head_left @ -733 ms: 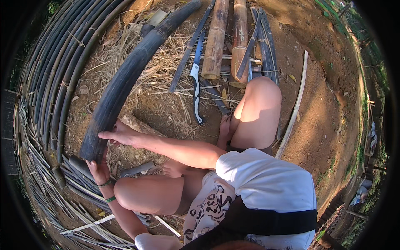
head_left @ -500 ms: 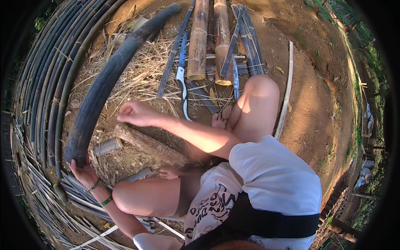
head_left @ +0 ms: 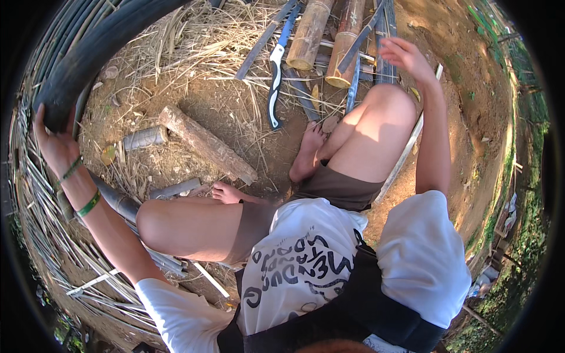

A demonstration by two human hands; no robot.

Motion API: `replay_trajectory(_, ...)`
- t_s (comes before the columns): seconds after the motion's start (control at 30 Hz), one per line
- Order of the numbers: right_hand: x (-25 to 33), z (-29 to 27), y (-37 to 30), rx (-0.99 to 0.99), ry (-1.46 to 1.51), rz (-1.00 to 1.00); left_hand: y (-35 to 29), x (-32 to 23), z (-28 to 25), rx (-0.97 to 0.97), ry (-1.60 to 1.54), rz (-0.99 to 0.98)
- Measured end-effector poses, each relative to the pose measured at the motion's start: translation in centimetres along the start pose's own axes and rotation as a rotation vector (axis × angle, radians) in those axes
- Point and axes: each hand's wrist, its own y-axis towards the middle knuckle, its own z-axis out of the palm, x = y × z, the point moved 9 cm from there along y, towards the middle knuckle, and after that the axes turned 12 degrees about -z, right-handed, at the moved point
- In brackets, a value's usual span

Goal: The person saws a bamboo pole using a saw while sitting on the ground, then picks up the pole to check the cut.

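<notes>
My left hand (head_left: 57, 150), with green bands on the wrist, grips the lower end of a thick dark bamboo pole (head_left: 88, 56) at the left. The pole curves up and out of the top of the view. My right hand (head_left: 406, 59) is raised above my right knee, fingers stretched out and holding nothing. Dark bamboo strips (head_left: 385, 35) lie just behind it. Left of it are two brown bamboo lengths (head_left: 347, 50), (head_left: 309, 41) and a blue-bladed knife (head_left: 353, 88). A folding saw (head_left: 275, 76) with a white and black handle lies farther left.
A short log (head_left: 206, 144) and a small bamboo piece (head_left: 145, 137) lie before my bent legs. Straw and shavings (head_left: 182, 41) cover the ground beyond. Long dark poles and thin sticks (head_left: 112, 282) lie along the left. A pale strip (head_left: 406, 147) runs past my right knee.
My left hand has lifted the pole's near end up and left. My right hand has swung from the middle, near the log, to the far right, its fingers opening out.
</notes>
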Motion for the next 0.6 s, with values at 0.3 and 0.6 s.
replay_trajectory(0.3,-31.0,17.5,-14.4,-0.117,-0.274,0.279,0.3,-6.1,7.1,-0.164,-0.088,0.219)
replay_trajectory(0.6,-26.8,15.9,-16.6,-0.419,-0.498,0.407,-0.8,-1.3,14.0,-0.086,-0.49,0.211)
